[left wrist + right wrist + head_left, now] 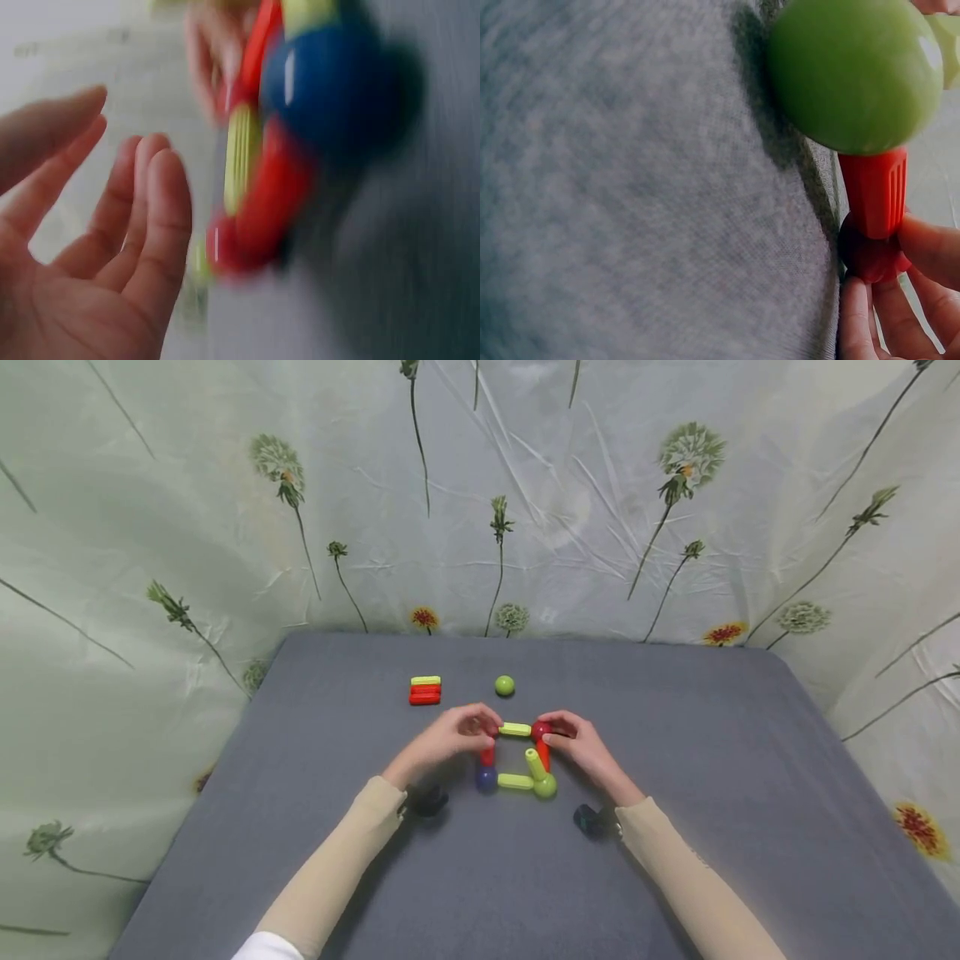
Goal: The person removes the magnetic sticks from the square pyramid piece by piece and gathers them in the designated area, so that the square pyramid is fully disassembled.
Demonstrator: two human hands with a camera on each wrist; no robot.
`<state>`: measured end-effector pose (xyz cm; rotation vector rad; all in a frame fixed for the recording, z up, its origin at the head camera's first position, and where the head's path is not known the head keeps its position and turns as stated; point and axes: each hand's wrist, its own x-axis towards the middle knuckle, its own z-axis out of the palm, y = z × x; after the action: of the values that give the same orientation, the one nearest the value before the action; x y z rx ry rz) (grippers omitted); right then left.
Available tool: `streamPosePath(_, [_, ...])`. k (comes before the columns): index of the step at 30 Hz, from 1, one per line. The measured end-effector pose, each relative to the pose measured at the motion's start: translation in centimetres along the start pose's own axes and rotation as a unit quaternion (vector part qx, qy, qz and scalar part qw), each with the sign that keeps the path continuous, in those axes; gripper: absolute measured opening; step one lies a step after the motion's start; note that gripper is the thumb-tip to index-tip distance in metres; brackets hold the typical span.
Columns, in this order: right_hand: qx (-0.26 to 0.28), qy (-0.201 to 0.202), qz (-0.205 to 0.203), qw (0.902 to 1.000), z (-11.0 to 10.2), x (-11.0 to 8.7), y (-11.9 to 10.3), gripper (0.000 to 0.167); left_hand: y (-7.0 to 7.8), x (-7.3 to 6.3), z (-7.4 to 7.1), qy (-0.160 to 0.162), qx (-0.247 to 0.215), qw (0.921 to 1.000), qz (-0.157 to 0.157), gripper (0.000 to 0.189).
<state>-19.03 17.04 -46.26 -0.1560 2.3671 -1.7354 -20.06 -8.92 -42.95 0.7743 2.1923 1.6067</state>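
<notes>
Sticks and balls make up a four-sided frame lying on the grey table. Its near corners are a blue ball (487,779) and a green ball (545,787), joined by a yellow-green stick (515,782). Another yellow-green stick (534,763) rises from the green ball. My right hand (583,747) pinches the red ball (871,255) at the far right corner, where a red stick (877,191) meets it. Beside the far left red ball (232,247) is my left hand (452,737), its fingers apart from the ball and holding nothing. A far yellow-green stick (515,728) links both red balls.
A loose green ball (505,686) lies beyond the frame. Farther left, a yellow-green stick (425,680) and red sticks (425,698) lie side by side. A flower-printed curtain (465,568) hangs behind the table (480,885). Dark wrist devices (429,800) sit below both wrists.
</notes>
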Motion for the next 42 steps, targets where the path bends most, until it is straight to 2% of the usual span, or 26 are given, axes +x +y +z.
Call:
streamPosePath(2, [0.001,0.000,-0.005,1.0000,0.0,0.0,0.0,0.034,0.6,0.4,1.7,-0.053,0.002,0.9985,0.014,0.028])
streamPosePath(3, [0.003,-0.002,-0.009,1.0000,0.0,0.0,0.0,0.034,0.8,0.6,2.4,-0.070,0.007,0.9973,0.022,0.029])
streamPosePath(6, [0.009,-0.002,-0.018,0.9998,-0.1,-0.1,0.1,0.034,1.0,1.3,4.1,-0.089,0.030,0.9946,0.044,0.027])
streamPosePath(8, [0.012,-0.004,-0.023,0.9997,-0.1,-0.1,0.2,0.035,0.9,1.7,4.7,-0.075,0.058,0.9939,0.055,0.022])
streamPosePath(10, [0.013,-0.006,-0.024,0.9996,0.0,-0.5,-0.8,0.035,0.7,1.9,5.0,-0.051,0.100,0.9914,0.067,0.016])
streamPosePath(13, [0.004,-0.009,-0.023,0.9997,0.1,-1.3,-2.3,0.034,0.5,1.9,5.2,-0.014,0.162,0.9837,0.078,0.019])
streamPosePath(16, [-0.004,-0.011,-0.019,0.9998,0.0,-1.7,-3.2,0.034,0.4,1.7,5.1,0.010,0.188,0.9789,0.078,0.022])
streamPosePath(19, [-0.005,-0.012,-0.018,0.9998,-0.1,-1.4,-3.0,0.034,0.2,1.4,4.6,0.026,0.157,0.9857,0.056,0.021])
streamPosePath(23, [0.003,-0.010,-0.015,0.9998,-0.2,-0.6,-1.4,0.034,-0.4,0.6,3.0,0.038,0.065,0.9969,0.023,0.016])
streamPosePath(26, [0.006,-0.009,-0.009,0.9999,-0.2,-0.1,-0.2,0.036,-1.3,-0.4,1.0,0.079,0.034,0.9963,-0.005,0.016])
streamPosePath(27, [0.005,-0.009,-0.008,0.9999,-0.2,0.0,0.0,0.036,-1.6,-0.7,0.2,0.103,0.035,0.9939,-0.016,0.016])
streamPosePath(29, [0.005,-0.008,-0.007,0.9999,-0.3,0.0,0.1,0.036,-2.2,-1.3,-1.4,0.163,0.061,0.9838,-0.043,0.016])
streamPosePath(32, [0.006,-0.006,-0.003,1.0000,-0.4,-0.2,-0.2,0.035,-3.1,-1.9,-3.5,0.243,0.106,0.9600,-0.090,0.016])
streamPosePath(34, [0.008,-0.008,-0.001,0.9999,-0.5,-0.4,-0.6,0.035,-3.5,-2.0,-4.6,0.277,0.128,0.9442,-0.124,0.015])
streamPosePath(36, [0.005,-0.011,-0.003,0.9999,-0.4,-0.7,-1.3,0.034,-3.9,-2.1,-5.3,0.294,0.144,0.9328,-0.150,0.015])
streamPosePath(38, [0.002,-0.013,-0.004,0.9999,-0.2,-1.0,-1.9,0.034,-4.3,-2.0,-5.9,0.303,0.157,0.9252,-0.165,0.013])
streamPosePath(42, [0.005,-0.011,-0.001,0.9999,0.0,-0.9,-1.7,0.034,-4.7,-1.7,-6.5,0.310,0.171,0.9181,-0.178,0.012])
